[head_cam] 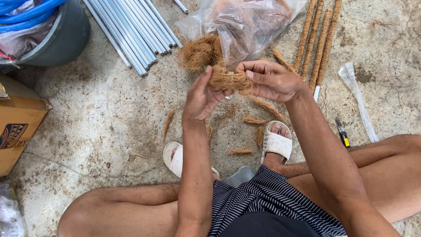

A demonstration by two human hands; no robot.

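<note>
floor (101, 114): bare concrete, person's squatting on it in white sandals, everything's spread out in front.
bag (245, 26): big clear plastic one, stuffed with brown coir, mouth open with a clump (199, 52) spilling out just above the hands.
pipes (131, 30): bundle of grey ones top left, all bare as far as I can see.
poles (318, 39): four coir-wrapped ones top right, look finished. So I'd guess some are done and plenty of pipes are left.
bucket (57, 39): dark, blue hose inside, far corner.
box (17, 123): cardboard, left edge.
left hand (199, 98): closed loosely round one end of the tuft.
right hand (272, 79): fingers curled, pinching the other end.
tuft (230, 80): small wad of coir stretched between both hands, below the bag.
cutter (342, 134): lying by the right knee, untouched.
scraps (252, 120): loose bits round the feet.
</note>
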